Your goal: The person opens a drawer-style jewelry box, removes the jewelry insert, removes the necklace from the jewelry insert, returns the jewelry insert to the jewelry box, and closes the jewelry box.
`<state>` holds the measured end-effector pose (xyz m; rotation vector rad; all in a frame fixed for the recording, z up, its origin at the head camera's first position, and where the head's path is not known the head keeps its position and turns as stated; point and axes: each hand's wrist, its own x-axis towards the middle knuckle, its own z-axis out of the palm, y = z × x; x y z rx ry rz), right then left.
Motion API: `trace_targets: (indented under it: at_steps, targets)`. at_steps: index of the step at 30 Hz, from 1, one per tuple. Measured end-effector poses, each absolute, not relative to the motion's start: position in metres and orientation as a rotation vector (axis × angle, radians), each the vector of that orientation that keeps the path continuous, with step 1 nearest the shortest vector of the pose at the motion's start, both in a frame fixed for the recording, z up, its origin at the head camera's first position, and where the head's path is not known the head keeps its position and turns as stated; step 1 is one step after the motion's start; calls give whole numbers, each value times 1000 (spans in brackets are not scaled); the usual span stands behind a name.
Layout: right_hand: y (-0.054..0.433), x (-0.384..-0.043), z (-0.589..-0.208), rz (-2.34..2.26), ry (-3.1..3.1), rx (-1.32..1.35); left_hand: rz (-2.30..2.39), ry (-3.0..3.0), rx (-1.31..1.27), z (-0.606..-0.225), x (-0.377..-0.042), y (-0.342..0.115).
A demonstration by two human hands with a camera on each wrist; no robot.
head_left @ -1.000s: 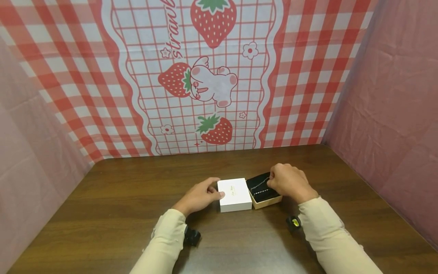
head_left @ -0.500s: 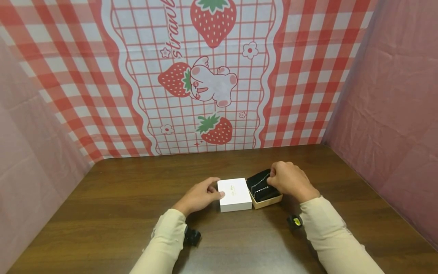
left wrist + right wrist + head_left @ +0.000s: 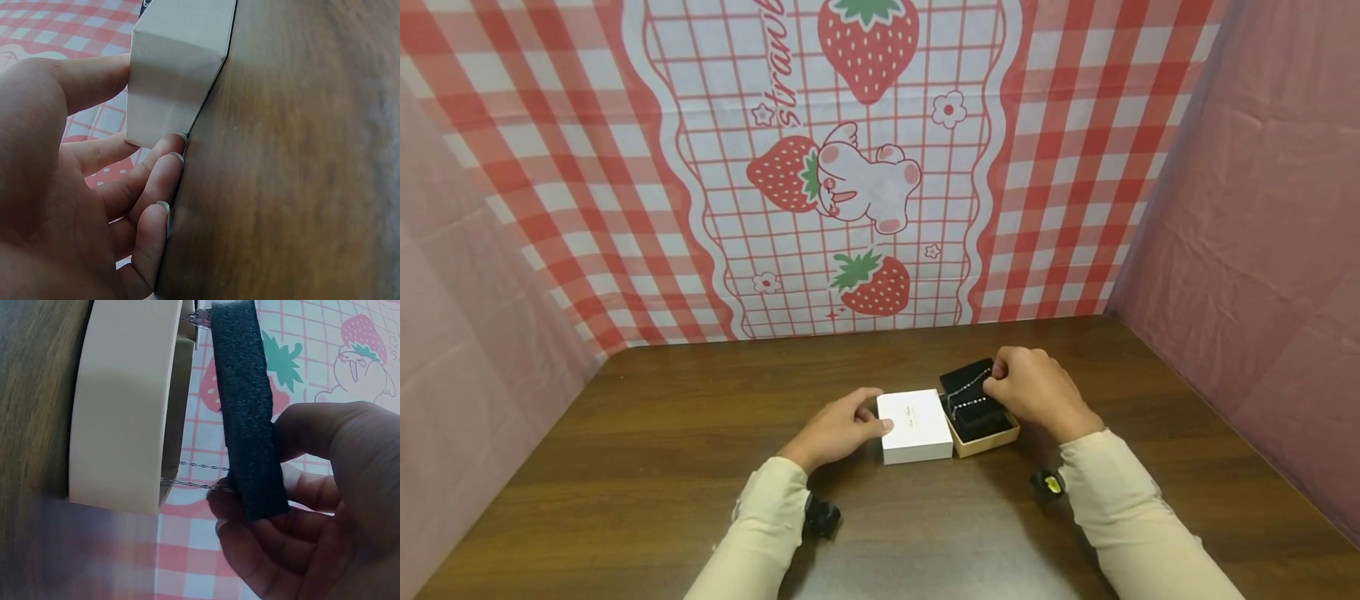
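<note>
Here, two cream sleeves (image 3: 752, 525) reach over a brown table (image 3: 910, 533), where the left hand (image 3: 831, 429) grips the side of a white box (image 3: 916, 427) between thumb and fingers; just to its right sits an open box (image 3: 988, 443), and above it the right hand (image 3: 1033, 387) pinches the edge of a tilted black pad (image 3: 250, 412), a silvery chain (image 3: 972, 402) across its face, with strawberry-printed cloth (image 3: 880, 192) hanging behind

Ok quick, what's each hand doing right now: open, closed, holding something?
Left hand: holding the white box at its edge.
Right hand: holding the black foam pad.
</note>
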<state>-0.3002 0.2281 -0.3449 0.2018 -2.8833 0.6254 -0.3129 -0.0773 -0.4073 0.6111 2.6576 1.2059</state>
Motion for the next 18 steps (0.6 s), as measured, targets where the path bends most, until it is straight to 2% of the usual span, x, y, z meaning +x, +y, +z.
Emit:
trace_targets:
  at_steps: [18]
  targets:
    - [221, -303, -351, 761, -2709, 247, 1212, 2658, 608, -408, -313, -77]
